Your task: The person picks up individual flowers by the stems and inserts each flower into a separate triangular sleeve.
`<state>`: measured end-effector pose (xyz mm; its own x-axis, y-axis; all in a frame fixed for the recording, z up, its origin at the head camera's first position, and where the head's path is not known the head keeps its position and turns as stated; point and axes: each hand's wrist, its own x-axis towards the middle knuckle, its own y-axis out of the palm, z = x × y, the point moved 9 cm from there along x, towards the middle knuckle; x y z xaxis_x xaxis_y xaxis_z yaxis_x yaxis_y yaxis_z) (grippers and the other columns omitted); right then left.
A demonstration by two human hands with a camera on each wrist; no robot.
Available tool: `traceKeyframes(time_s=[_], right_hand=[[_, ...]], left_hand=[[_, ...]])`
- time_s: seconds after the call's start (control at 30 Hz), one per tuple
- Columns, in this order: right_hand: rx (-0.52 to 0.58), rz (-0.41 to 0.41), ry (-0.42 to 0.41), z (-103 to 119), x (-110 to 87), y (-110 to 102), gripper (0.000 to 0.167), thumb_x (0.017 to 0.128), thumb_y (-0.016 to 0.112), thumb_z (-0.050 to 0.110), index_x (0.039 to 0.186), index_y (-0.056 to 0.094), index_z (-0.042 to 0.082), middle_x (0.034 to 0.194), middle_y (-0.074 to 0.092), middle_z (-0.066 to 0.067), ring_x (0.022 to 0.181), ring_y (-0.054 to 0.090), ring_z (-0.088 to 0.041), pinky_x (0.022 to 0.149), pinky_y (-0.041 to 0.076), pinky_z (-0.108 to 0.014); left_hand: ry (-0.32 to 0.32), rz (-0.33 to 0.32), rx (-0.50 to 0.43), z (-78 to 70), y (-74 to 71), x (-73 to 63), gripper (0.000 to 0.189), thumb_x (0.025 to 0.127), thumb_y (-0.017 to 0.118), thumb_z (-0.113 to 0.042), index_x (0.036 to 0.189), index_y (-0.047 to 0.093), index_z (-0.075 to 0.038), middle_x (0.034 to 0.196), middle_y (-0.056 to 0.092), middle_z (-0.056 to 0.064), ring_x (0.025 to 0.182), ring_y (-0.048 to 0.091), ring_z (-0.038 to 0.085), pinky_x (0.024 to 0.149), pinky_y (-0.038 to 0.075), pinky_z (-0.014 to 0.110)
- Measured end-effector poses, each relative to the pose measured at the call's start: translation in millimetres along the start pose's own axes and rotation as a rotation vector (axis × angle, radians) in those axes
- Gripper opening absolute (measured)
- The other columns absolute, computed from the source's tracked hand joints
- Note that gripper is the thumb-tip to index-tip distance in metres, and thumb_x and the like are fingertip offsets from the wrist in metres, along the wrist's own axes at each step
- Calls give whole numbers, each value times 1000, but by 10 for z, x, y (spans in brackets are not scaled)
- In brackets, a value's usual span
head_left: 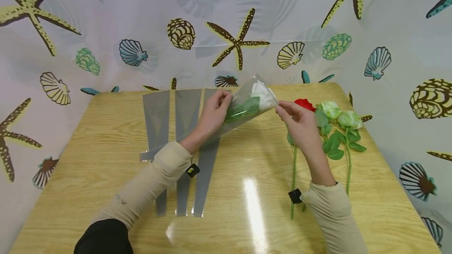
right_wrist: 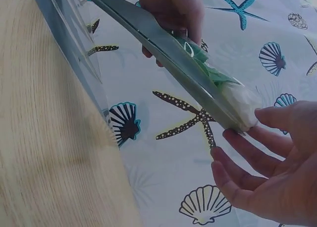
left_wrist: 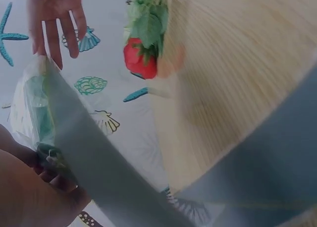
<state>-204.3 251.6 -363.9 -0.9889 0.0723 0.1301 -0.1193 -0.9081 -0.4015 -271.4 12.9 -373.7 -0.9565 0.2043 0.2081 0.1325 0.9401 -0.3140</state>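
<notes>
A white rose [head_left: 262,94] with green leaves [head_left: 248,107] lies inside a clear plastic flower sleeve [head_left: 236,125], held up over the table and tilted. My left hand [head_left: 213,113] grips the sleeve and the rose inside it below the bloom. With thumb and forefinger, my right hand [head_left: 303,124] pinches the rim of the sleeve's wide end, beside the white petals [right_wrist: 238,104]; its other fingers are spread apart. In the left wrist view, the sleeve [left_wrist: 94,147] hangs in a long strip past the left hand [left_wrist: 34,187], whose fingers are partly hidden.
Several flat clear sleeves [head_left: 157,113] lie on the wooden table [head_left: 106,136] at left and centre. At the right lie a red rose [head_left: 304,104] and pale green roses [head_left: 349,120] with long stems. A cloth with starfish and shells [head_left: 148,19] hangs behind.
</notes>
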Motion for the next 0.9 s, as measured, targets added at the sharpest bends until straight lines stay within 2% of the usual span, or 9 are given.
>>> traceKeyframes(time_s=[0.13, 0.3, 0.5, 0.7, 0.9], right_hand=[[-17, 23, -1, -10, 5, 36, 45, 104, 67, 41, 139, 69, 13, 130, 72, -11, 101, 67, 5, 87, 53, -17], [47, 38, -17, -27, 20, 93, 48, 103, 70, 33, 144, 63, 9, 127, 72, -15, 91, 72, 6, 86, 58, -17], [72, 53, -4, -47, 34, 158, 49, 103, 70, 32, 145, 62, 8, 125, 71, -19, 88, 75, 1, 83, 60, -17], [77, 90, 9, -72, 39, 180, 56, 103, 70, 35, 152, 55, 12, 128, 70, -19, 86, 73, 1, 82, 60, -18], [105, 119, 1, -90, 69, 197, 64, 105, 66, 36, 163, 41, 23, 131, 69, -21, 83, 76, -4, 83, 62, -25]], left_hand=[[17, 42, 57, 32, 18, 21, 25, 114, 48, -26, 115, 65, -7, 81, 53, 1, 74, 44, 19, 73, 38, 32], [15, 140, 61, 83, 105, 2, 23, 114, 49, -23, 117, 64, -6, 88, 61, 4, 77, 50, 19, 74, 42, 31], [-2, 243, 75, 134, 209, -12, 26, 113, 50, -32, 122, 63, -12, 96, 70, 7, 80, 57, 18, 74, 45, 32], [-3, 252, 38, 122, 221, 46, 26, 114, 48, -36, 117, 64, -15, 83, 61, 4, 71, 48, 20, 69, 41, 34], [8, 232, 21, 104, 204, 87, 25, 114, 49, -33, 115, 65, -14, 69, 50, 1, 64, 42, 19, 67, 39, 33]])
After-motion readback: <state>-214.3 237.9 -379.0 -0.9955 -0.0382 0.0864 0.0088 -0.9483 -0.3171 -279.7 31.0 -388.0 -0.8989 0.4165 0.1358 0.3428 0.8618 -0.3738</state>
